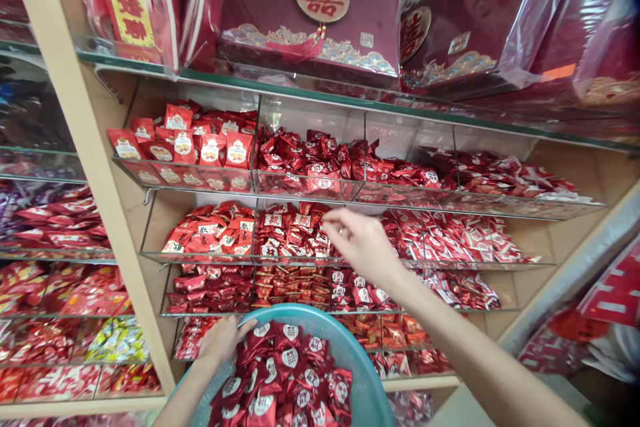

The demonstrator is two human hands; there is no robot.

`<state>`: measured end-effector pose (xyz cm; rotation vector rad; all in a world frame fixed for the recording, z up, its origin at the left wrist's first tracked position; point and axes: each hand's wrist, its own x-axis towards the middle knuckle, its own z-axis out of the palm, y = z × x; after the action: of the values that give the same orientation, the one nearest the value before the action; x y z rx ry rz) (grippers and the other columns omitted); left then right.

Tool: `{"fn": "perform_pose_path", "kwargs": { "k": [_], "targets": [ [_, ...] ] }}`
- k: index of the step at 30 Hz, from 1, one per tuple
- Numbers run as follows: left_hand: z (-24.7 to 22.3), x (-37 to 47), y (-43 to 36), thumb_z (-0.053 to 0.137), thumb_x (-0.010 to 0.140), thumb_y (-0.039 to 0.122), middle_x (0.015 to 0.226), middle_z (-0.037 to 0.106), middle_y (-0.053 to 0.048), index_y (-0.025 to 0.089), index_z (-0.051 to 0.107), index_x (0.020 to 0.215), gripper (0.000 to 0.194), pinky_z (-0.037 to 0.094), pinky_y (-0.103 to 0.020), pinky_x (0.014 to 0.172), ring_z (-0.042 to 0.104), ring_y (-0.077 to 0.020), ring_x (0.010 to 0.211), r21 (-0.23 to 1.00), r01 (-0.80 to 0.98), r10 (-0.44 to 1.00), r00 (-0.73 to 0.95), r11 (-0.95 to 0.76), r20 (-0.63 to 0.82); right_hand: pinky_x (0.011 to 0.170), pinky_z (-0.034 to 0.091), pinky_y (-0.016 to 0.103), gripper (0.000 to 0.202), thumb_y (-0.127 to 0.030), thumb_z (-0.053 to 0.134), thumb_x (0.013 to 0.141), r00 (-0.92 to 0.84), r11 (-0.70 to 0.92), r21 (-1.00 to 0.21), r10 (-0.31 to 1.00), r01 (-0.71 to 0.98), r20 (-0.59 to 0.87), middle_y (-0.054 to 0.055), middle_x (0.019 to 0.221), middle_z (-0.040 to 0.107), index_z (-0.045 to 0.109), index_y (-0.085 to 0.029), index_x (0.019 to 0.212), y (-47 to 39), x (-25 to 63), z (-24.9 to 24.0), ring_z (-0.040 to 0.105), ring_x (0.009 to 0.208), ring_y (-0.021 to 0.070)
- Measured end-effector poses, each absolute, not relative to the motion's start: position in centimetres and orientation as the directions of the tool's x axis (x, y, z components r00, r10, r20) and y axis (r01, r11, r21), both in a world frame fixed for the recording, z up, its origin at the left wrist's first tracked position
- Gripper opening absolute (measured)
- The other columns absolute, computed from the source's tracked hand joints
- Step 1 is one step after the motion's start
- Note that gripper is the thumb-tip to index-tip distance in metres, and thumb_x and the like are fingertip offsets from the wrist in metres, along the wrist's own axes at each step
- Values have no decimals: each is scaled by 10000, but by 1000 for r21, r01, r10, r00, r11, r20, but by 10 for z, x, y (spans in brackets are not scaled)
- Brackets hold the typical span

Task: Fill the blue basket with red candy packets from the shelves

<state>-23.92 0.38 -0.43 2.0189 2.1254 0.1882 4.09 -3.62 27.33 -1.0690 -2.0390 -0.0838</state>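
Red packets (303, 377) with round white labels, lying heaped inside the teal basket (370, 373). Behind and above the basket, wooden shelving (82, 120) with glass-edged tiers and clear-fronted compartments of small wrapped packets. Highest over the basket, maroon bags (265, 7) with round emblems. At the basket's left side, left hand (220, 339) hooked around the rim, gripping only that so far as visible. Above the basket's far edge, right hand (363, 240) stretched out to a middle compartment, fingers half curled, thumb near the fingertips; cannot tell whether pinching a packet or touching one. Likeliest trouble: tipping the basket, given a grip on one side only, a high heap and no support visible beneath; could spill topmost packets past the rim. Up beyond the basket, could also drag shelf packets (303, 220) over the low clear front panel (295, 259), by snagging wrappers or catching the wrist there.
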Motion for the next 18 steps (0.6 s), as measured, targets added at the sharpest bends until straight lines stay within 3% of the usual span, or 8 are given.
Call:
{"fn": "perform_pose_path", "kwargs": {
  "k": [3, 5, 12, 18],
  "targets": [
    [-6, -240, 5, 272, 802, 617, 906, 688, -162, 170, 622, 833, 568, 454, -364, 732, 632, -305, 918, 230, 972, 998, -38, 50, -52, 677, 417, 264, 190, -221, 468, 813, -236, 595, -204, 576, 777, 783, 21, 761, 636, 595, -180, 948, -10, 41, 324, 559, 682, 133],
    [-7, -241, 5, 266, 802, 620, 904, 687, -160, 171, 618, 833, 571, 453, -373, 729, 631, -313, 916, 236, 971, 998, -34, 44, -49, 722, 424, 279, 222, -175, 473, 788, -223, 538, -175, 593, 825, 773, 39, 823, 645, 590, -174, 977, 13, 43, 346, 571, 742, 151],
    [-5, -240, 5, 238, 818, 609, 908, 685, -163, 166, 613, 855, 582, 448, -377, 741, 631, -308, 917, 215, 976, 999, -20, 30, -47, 754, 431, 290, 231, -82, 497, 728, -238, 353, -133, 821, 926, 519, 71, 826, 654, 646, -162, 885, 66, 47, 369, 588, 793, 183],
    [2, -238, 1, 256, 810, 619, 913, 684, -166, 163, 610, 875, 580, 449, -348, 712, 631, -303, 915, 204, 978, 998, -30, 42, -59, 688, 440, 268, 224, -80, 583, 669, -256, 434, -252, 814, 865, 522, 37, 712, 639, 663, -122, 874, 64, 49, 369, 567, 683, 145]
  ]
}}
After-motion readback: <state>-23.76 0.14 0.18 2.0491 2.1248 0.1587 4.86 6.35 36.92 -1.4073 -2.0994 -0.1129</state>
